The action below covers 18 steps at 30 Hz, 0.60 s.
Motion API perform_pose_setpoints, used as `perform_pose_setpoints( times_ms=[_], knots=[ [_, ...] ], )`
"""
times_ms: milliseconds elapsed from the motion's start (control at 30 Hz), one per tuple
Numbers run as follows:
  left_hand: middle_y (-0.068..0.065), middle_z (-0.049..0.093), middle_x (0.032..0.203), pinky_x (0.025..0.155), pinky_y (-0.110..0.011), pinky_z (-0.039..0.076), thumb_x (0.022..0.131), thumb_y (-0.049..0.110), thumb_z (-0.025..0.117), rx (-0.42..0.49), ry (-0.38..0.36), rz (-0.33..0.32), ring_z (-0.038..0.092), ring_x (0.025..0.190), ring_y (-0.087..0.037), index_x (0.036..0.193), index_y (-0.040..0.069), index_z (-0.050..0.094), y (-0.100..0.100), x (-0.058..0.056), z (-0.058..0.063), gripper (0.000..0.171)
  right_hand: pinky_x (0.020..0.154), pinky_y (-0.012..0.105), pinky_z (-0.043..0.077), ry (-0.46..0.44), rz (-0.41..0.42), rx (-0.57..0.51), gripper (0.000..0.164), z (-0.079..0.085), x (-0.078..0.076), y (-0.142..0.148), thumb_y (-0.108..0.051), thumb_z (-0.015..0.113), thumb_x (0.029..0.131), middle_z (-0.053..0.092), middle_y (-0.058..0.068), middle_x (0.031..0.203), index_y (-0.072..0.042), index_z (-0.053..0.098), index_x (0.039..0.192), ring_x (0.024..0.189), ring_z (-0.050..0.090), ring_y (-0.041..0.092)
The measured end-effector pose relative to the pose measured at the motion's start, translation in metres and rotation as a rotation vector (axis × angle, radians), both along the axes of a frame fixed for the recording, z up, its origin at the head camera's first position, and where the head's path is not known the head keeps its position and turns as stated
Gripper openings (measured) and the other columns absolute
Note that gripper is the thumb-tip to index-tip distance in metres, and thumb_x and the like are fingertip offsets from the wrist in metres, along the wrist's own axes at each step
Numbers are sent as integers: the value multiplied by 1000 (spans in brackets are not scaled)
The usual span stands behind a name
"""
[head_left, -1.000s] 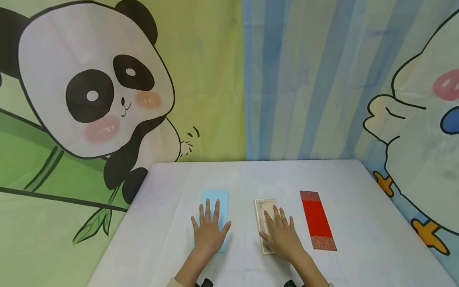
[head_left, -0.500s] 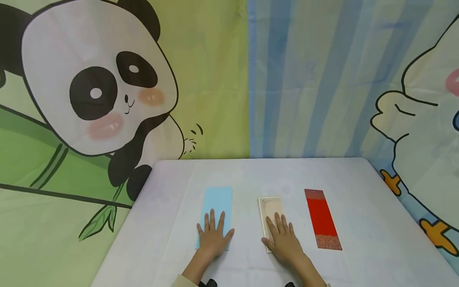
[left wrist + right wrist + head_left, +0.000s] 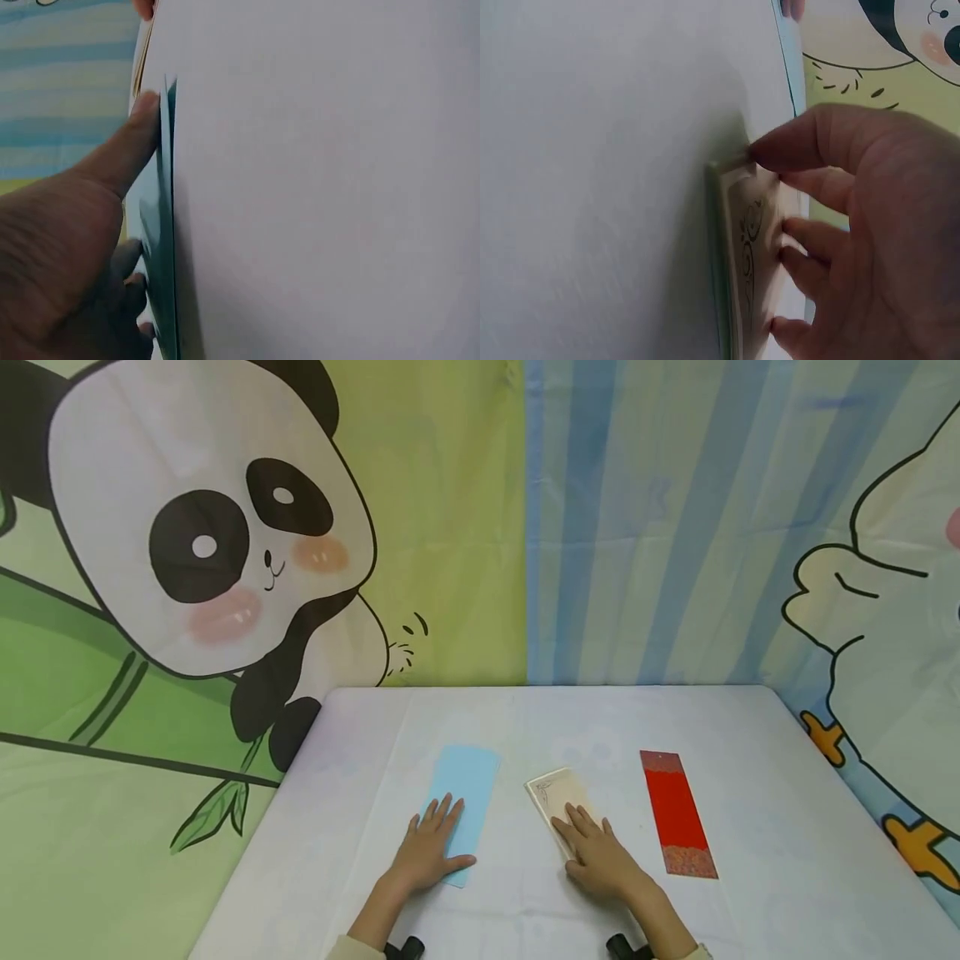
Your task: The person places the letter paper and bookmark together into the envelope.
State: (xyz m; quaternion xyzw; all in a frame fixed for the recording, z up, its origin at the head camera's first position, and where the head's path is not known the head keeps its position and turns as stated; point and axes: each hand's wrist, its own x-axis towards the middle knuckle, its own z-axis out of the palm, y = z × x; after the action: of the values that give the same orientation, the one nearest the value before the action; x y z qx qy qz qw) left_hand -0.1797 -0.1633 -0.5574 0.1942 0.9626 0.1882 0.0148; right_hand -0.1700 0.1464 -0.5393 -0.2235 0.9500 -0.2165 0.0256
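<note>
Blue card (image 3: 474, 781): long axis angled far-right; cream block (image 3: 557, 787): far-left; left hand (image 3: 424, 852), right hand (image 3: 602, 860) atop, fingers (image 3: 452, 816) straight, apart.

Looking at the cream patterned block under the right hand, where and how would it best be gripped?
Probably mid-length across its long edges, right hand coming from above, thumb on one edge, fingers opposite. The cream patterned block is long, narrow and lies flat on the white table; the right wrist view shows a raised edge that should give purchase.
</note>
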Motion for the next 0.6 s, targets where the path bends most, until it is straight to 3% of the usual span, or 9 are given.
perform_pose_setpoints(
  times_ms=[100,200,367,467,600],
  knots=[
    [-12,15,152,105,-60,8,73,56,66,112,-98,-91,11,137,-36,149,12,18,-18,-5,5,100,101,66,13,-39,49,-44,59,3,-3,5,-9,57,77,32,17,145,-6,47,135,134,25,35],
    [-10,11,153,106,-59,7,67,55,73,186,-161,-112,6,138,-35,150,17,11,-26,-8,8,110,98,70,9,-25,4,-69,58,5,-3,8,-14,63,80,29,20,145,-7,47,136,134,22,39],
    [-21,8,151,104,-61,13,62,65,71,149,-73,16,5,137,-41,150,19,7,-17,-11,7,118,96,72,7,36,-164,-9,71,8,-2,7,-32,74,76,29,29,142,-7,45,137,131,20,48],
    [-27,10,149,104,-61,13,62,68,69,93,-25,78,8,135,-44,149,13,14,-12,-10,3,117,96,72,9,-2,-164,5,72,7,-2,5,-30,75,75,29,31,141,-5,46,136,130,21,49],
    [-25,11,149,105,-60,10,66,62,71,91,-38,55,9,136,-42,146,8,25,-16,-10,3,107,98,69,12,-44,-103,-37,62,6,-3,6,-19,71,79,27,28,143,-5,47,135,132,21,44]
  ],
)
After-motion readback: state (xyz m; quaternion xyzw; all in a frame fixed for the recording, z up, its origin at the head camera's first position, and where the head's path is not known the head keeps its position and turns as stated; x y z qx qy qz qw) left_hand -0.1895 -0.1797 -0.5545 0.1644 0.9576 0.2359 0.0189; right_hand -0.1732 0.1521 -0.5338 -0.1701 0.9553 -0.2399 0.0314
